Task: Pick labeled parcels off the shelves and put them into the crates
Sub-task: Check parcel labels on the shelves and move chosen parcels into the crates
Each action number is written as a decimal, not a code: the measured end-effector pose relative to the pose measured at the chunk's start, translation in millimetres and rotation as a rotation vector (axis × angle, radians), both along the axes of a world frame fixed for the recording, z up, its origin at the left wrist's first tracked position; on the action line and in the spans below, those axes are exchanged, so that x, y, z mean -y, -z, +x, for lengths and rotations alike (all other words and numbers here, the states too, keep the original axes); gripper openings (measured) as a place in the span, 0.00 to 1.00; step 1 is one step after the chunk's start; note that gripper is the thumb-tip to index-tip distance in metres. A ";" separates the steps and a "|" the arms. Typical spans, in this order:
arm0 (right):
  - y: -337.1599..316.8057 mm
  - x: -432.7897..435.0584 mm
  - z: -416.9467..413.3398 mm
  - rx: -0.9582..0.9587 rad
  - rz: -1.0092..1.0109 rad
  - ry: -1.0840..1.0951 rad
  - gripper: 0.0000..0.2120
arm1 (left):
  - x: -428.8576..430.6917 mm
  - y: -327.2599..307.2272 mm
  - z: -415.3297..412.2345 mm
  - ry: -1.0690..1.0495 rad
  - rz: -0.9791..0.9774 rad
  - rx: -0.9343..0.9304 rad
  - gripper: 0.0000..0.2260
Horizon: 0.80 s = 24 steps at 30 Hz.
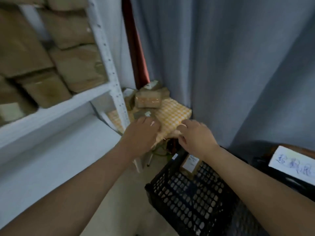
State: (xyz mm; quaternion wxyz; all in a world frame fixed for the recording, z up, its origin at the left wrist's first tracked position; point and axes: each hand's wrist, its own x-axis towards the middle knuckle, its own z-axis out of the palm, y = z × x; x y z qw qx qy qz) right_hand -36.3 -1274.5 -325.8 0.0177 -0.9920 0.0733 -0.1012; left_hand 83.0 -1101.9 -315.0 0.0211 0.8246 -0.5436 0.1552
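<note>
Your left hand (142, 129) reaches palm-down over the near-left edge of the yellow-checked cloth-covered counter (173, 113). Its fingers bend onto a small flat brown paper parcel (143, 114) with a white label, but blur hides whether that grip pinches it. Your right hand (196, 135) sits at the counter's near edge, fingers curled at the cloth; its grip cannot be told either. Brown taped parcels (148, 99) lie heaped at the counter's far side. Below its near-right, a black perforated plastic crate (187, 193) holds one brown white-labelled parcel (189, 163).
</note>
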 end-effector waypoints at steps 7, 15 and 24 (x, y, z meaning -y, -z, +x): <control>-80.9 -140.7 28.6 0.236 0.025 -0.316 0.10 | -165.8 -88.4 -35.0 -0.250 -0.130 0.144 0.17; -128.9 -358.6 45.1 0.388 0.099 -0.641 0.12 | -382.4 -124.8 -94.4 -0.706 -0.085 0.251 0.12; -157.9 -609.0 8.1 0.389 0.220 -0.875 0.16 | -636.4 -148.3 -182.0 -0.998 -0.094 0.241 0.17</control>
